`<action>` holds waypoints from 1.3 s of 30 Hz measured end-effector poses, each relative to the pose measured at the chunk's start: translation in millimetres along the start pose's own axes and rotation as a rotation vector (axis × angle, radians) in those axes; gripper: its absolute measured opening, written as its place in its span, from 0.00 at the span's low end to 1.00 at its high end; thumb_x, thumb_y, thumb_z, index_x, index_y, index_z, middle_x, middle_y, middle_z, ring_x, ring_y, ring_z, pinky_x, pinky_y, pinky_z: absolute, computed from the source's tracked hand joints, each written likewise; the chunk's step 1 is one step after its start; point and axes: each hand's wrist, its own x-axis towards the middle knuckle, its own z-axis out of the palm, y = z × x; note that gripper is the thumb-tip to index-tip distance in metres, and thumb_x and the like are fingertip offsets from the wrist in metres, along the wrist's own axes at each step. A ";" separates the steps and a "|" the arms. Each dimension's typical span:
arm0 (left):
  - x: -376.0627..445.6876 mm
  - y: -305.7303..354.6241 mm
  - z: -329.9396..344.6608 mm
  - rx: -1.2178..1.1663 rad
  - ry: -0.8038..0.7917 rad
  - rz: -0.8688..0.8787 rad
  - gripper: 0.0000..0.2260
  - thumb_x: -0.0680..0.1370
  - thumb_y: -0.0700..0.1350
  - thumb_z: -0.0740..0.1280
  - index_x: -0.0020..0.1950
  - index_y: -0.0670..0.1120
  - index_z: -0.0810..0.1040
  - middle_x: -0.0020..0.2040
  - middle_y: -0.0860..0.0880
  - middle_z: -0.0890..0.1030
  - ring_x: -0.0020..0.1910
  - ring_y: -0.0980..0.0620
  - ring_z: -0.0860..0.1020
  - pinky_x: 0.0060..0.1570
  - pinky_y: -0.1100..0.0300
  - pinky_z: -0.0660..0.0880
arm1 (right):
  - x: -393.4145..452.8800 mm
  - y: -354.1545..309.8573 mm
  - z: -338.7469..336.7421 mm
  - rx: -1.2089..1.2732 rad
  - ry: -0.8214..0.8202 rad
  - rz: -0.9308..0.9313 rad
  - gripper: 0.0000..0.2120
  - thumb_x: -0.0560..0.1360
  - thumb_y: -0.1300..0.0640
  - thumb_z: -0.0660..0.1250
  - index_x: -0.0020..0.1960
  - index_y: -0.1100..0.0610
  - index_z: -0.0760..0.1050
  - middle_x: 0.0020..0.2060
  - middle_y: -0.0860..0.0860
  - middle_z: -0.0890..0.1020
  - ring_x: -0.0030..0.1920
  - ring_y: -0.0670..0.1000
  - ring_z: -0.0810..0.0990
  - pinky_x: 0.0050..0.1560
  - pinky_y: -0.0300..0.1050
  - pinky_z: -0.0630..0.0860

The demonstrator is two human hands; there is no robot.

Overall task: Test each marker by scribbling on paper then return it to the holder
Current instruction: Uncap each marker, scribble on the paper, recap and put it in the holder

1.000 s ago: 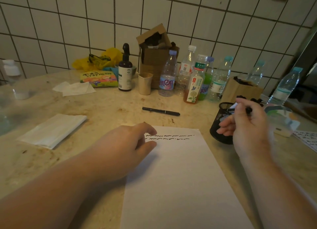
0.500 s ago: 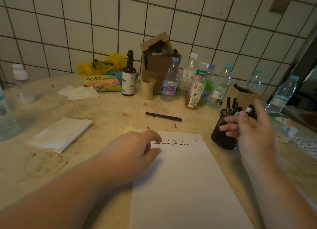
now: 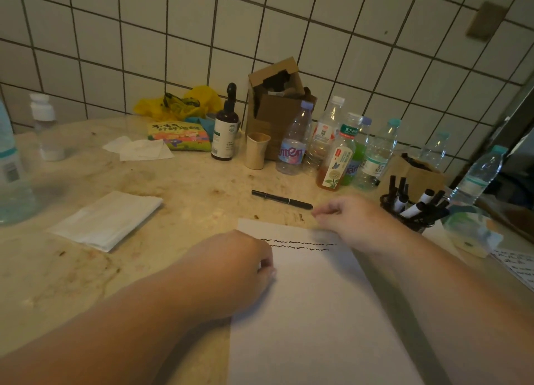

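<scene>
A white paper sheet (image 3: 318, 312) lies on the stone counter (image 3: 86, 269) with two black scribbled lines (image 3: 297, 245) near its top. My left hand (image 3: 231, 272) rests on the sheet's left edge, fingers loosely curled and holding nothing. A black marker (image 3: 281, 199) lies flat on the counter beyond the paper. My right hand (image 3: 346, 220) is just right of it, blurred, with the fingertips at the marker's right end and nothing in its grasp. A black mesh holder (image 3: 410, 223) at the right contains several markers.
Several plastic bottles (image 3: 335, 153), a beige cup (image 3: 256, 150), a dark dropper bottle (image 3: 224, 130) and a cardboard box (image 3: 277, 107) line the tiled wall. A folded white cloth (image 3: 107, 220) lies at the left. A clear bottle (image 3: 479, 176) stands behind the holder.
My right hand has left the holder without the marker it held there and swung left to the loose marker's end. My left hand's fingers have curled in on the paper.
</scene>
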 end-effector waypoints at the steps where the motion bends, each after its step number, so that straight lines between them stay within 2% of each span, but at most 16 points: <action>1: 0.0 0.2 -1.5 -0.004 0.001 -0.006 0.11 0.78 0.58 0.61 0.51 0.55 0.79 0.44 0.56 0.81 0.43 0.54 0.78 0.45 0.58 0.78 | 14.0 -1.5 6.2 -0.035 0.003 -0.003 0.10 0.80 0.53 0.67 0.60 0.47 0.81 0.53 0.45 0.81 0.48 0.43 0.77 0.43 0.40 0.69; 5: 0.4 0.5 -8.2 -0.022 -0.001 -0.038 0.11 0.79 0.55 0.60 0.53 0.54 0.80 0.45 0.54 0.82 0.43 0.53 0.79 0.45 0.58 0.78 | 57.5 -7.7 28.9 -0.165 0.035 0.007 0.17 0.81 0.57 0.65 0.69 0.48 0.76 0.64 0.52 0.77 0.61 0.54 0.75 0.58 0.45 0.71; 8: 1.5 1.5 -7.2 -0.022 -0.011 -0.046 0.12 0.80 0.54 0.59 0.53 0.53 0.80 0.48 0.52 0.82 0.45 0.51 0.79 0.47 0.56 0.79 | 80.8 -4.9 41.4 -0.193 0.047 0.017 0.20 0.80 0.60 0.65 0.71 0.48 0.74 0.69 0.52 0.75 0.67 0.56 0.74 0.66 0.48 0.71; 12: 2.1 0.5 -6.0 -0.017 -0.010 -0.046 0.12 0.80 0.55 0.59 0.54 0.52 0.79 0.49 0.52 0.82 0.47 0.49 0.79 0.49 0.54 0.79 | 97.8 -4.7 50.5 -0.233 0.075 0.045 0.16 0.79 0.57 0.69 0.65 0.50 0.77 0.61 0.52 0.80 0.60 0.54 0.77 0.62 0.49 0.76; 16: 3.8 0.7 -3.9 0.011 -0.005 -0.043 0.13 0.80 0.54 0.58 0.53 0.51 0.79 0.48 0.51 0.83 0.47 0.48 0.80 0.47 0.55 0.79 | 98.5 -7.2 49.8 -0.412 0.060 0.062 0.09 0.77 0.54 0.70 0.56 0.53 0.83 0.49 0.52 0.83 0.51 0.53 0.80 0.53 0.47 0.79; 19: 4.2 0.3 -1.6 0.019 -0.004 -0.053 0.13 0.80 0.54 0.58 0.53 0.51 0.79 0.49 0.51 0.82 0.47 0.47 0.79 0.46 0.56 0.78 | 89.6 -10.8 37.6 -0.447 0.105 0.068 0.10 0.73 0.50 0.71 0.49 0.56 0.83 0.42 0.52 0.83 0.45 0.53 0.81 0.46 0.47 0.80; 22: 4.1 0.3 -0.3 0.012 -0.004 -0.062 0.13 0.79 0.55 0.59 0.51 0.51 0.80 0.49 0.51 0.82 0.48 0.48 0.79 0.47 0.56 0.77 | 66.9 -16.8 22.3 -0.127 0.142 0.073 0.08 0.75 0.51 0.70 0.45 0.56 0.80 0.38 0.53 0.83 0.39 0.52 0.82 0.40 0.46 0.79; 26: 5.3 -1.5 -0.4 -0.032 0.029 -0.070 0.14 0.79 0.58 0.60 0.51 0.52 0.80 0.47 0.52 0.83 0.46 0.49 0.80 0.48 0.55 0.79 | 19.8 -18.4 12.7 0.354 0.113 0.065 0.03 0.75 0.57 0.69 0.45 0.57 0.78 0.33 0.53 0.82 0.31 0.51 0.82 0.34 0.47 0.79; 29: 5.2 -0.6 -1.7 -0.105 0.083 -0.075 0.15 0.78 0.62 0.60 0.55 0.55 0.78 0.47 0.55 0.83 0.44 0.54 0.79 0.46 0.57 0.78 | -19.2 -14.6 9.7 0.553 0.072 0.017 0.02 0.76 0.61 0.68 0.45 0.60 0.76 0.29 0.53 0.76 0.28 0.51 0.77 0.29 0.46 0.73; 32: 4.2 4.7 -5.3 -0.162 0.109 -0.015 0.16 0.77 0.64 0.60 0.61 0.60 0.75 0.50 0.58 0.81 0.41 0.61 0.75 0.41 0.62 0.74 | -45.6 -10.3 15.4 0.744 -0.023 -0.015 0.03 0.76 0.65 0.68 0.45 0.59 0.77 0.29 0.55 0.79 0.29 0.53 0.77 0.29 0.44 0.72; 34: 3.1 8.4 -8.0 -0.169 0.109 0.054 0.15 0.78 0.62 0.60 0.60 0.59 0.75 0.50 0.58 0.81 0.41 0.60 0.76 0.41 0.63 0.74 | -53.0 -6.3 24.5 0.849 -0.095 -0.055 0.05 0.76 0.68 0.67 0.44 0.61 0.77 0.32 0.59 0.81 0.30 0.54 0.79 0.30 0.43 0.74; 36: 1.3 11.1 -10.1 -0.159 0.098 0.118 0.13 0.79 0.60 0.60 0.59 0.57 0.77 0.49 0.57 0.81 0.44 0.58 0.77 0.44 0.61 0.75 | -56.1 -3.0 33.8 0.961 -0.135 -0.100 0.04 0.77 0.66 0.66 0.44 0.63 0.78 0.33 0.62 0.82 0.30 0.55 0.80 0.30 0.43 0.76; 39: -1.1 11.9 -11.7 -0.194 0.070 0.149 0.11 0.79 0.58 0.60 0.55 0.57 0.78 0.47 0.57 0.80 0.44 0.58 0.76 0.45 0.62 0.74 | -56.1 3.2 41.5 1.070 -0.124 -0.147 0.08 0.74 0.58 0.69 0.41 0.63 0.80 0.32 0.64 0.81 0.28 0.56 0.79 0.28 0.44 0.76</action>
